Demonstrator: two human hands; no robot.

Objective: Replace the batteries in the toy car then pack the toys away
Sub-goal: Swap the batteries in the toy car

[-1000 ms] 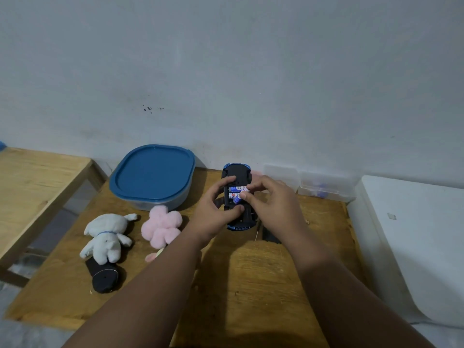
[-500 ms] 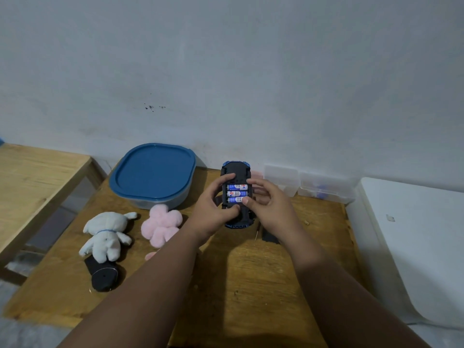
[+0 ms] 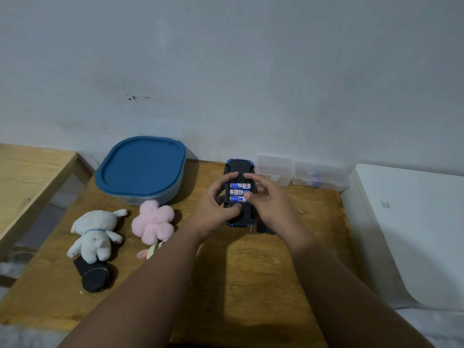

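The blue toy car (image 3: 239,167) lies upside down on the wooden table (image 3: 251,272), black underside up. Its battery bay is uncovered, with three blue-and-white batteries (image 3: 238,191) side by side in it. My left hand (image 3: 213,207) grips the car's left side, thumb on the underside below the bay. My right hand (image 3: 267,199) curls over the car's right side, with a fingertip and the thumb touching the batteries. A small black piece (image 3: 265,228) lies just right of the car, partly hidden by my wrist.
A blue-lidded container (image 3: 141,169) stands at the back left. A white plush animal (image 3: 94,232), a pink plush flower (image 3: 153,222) and a black cylinder (image 3: 94,275) lie at left. Clear small boxes (image 3: 301,172) sit against the wall. A white surface (image 3: 414,222) borders the right.
My right hand's fingers have shifted off the top of the bay, so all three batteries now show. The left hand keeps its grip on the car.
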